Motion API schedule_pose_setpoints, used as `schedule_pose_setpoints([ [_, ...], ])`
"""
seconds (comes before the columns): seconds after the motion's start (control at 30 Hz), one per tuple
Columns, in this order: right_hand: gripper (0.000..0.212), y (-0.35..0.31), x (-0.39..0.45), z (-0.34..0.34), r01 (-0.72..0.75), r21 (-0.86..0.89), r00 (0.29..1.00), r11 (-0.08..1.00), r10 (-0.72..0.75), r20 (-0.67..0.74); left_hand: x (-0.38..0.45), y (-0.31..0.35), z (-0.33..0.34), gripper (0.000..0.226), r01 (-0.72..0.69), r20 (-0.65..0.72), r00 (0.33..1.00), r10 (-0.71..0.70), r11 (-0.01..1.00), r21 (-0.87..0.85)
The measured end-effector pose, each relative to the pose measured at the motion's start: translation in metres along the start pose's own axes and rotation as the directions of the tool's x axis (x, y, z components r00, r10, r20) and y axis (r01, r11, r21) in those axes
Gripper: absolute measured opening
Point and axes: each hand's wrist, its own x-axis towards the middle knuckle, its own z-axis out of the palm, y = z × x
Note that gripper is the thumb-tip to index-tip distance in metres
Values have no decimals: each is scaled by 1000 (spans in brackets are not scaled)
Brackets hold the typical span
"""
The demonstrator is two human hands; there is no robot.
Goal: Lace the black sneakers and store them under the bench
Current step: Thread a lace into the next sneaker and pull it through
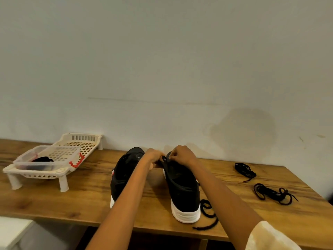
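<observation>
Looking down at the wooden bench [75, 204], I see a loose black lace [207, 216] trailing off the near edge at five o'clock, just beside the heel of the right sneaker [182, 188]. Two black sneakers with white soles stand side by side at centre; each runs lengthwise from six to twelve o'clock, heel toward me, toe toward the wall. The left sneaker [124, 170] is partly behind my left forearm. Both hands meet at the right sneaker's far end: my left hand [153, 157] grips its upper, fingers curled, and my right hand [182, 156] pinches something small at the eyelets; I cannot tell whether it is a lace tip. Two more lace bundles [245, 170] lie at two o'clock, well apart from the shoes. At ten o'clock one white rack [63, 174] carries one clear container [46, 157].
</observation>
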Motion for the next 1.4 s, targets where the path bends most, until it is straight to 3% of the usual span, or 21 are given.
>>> schedule_pose_setpoints([
  [0.17, 20, 2, 2, 6, 4, 12, 1000, 1000, -4, -3, 2, -4, -1, 32, -4, 44, 999, 4, 1000, 15],
  [0.53, 19, -5, 7, 6, 33, -109, 999, 994, -36, -18, 0, -4, 3, 24, -14, 41, 999, 16, 999, -28],
  [0.63, 15, -7, 6, 9, 20, -39, 999, 999, -22, -33, 2, -9, 6, 27, -17, 24, 1000, 19, 998, -66],
  [0.77, 12, -2, 7, 7, 9, 123, 999, 992, -15, 44, 6, -18, 12, 13, -52, -59, 997, 49, 998, -45],
  [0.93, 21, 0, 15, -10, -31, 172, 988, 985, 5, 152, 17, -31, 15, 34, -166, -132, 973, 191, 970, 181],
  [1.03, 25, -8, 12, -22, -40, 239, 976, 970, -14, 219, 14, -30, 20, 23, -194, -159, 938, 308, 847, 495],
  [1.1, 26, -8, 13, -28, -51, 225, 968, 973, -8, 250, 14, -30, 21, 20, -189, -240, 893, 381, 801, 568],
  [1.23, 24, -6, 12, -26, -60, 117, 969, 991, 30, 245, 12, -20, 20, 17, -301, -417, 823, 386, 919, 256],
  [1.33, 9, -10, 11, -17, 4, 81, 994, 997, -13, 110, 10, -16, 26, 11, -421, -346, 811, 472, 881, 217],
  [1.4, 26, -12, 13, -15, 14, 32, 997, 999, -16, 79, 12, -16, 29, 9, -457, -368, 811, 454, 885, 86],
])
